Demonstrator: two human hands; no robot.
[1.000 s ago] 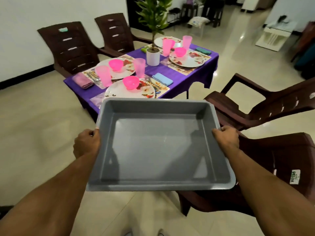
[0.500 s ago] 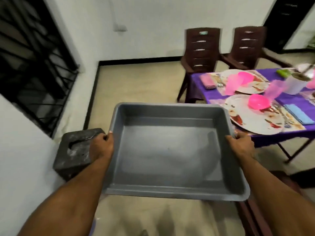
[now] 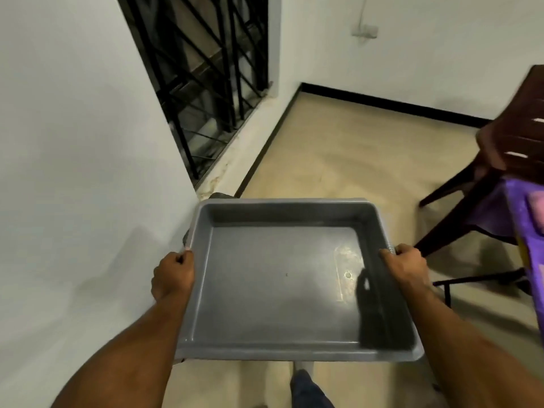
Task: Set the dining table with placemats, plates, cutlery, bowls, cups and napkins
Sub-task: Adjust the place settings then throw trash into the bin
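A grey tray (image 3: 282,284) fills the lower centre of the frame, gripped at its left rim by the left hand (image 3: 173,275) and at its right rim by the right hand (image 3: 407,267). A barred window (image 3: 203,83) stands upper left. A brown chair (image 3: 506,148) and the purple-covered counter (image 3: 527,231) sit at the right edge.

- The grey plastic tray (image 3: 273,284) sat level in the air, its bottom bare, held at both side rims.
- The purple-clothed counter (image 3: 527,231) showed only a blurred corner, to the right of the tray, with a pink patch on it.
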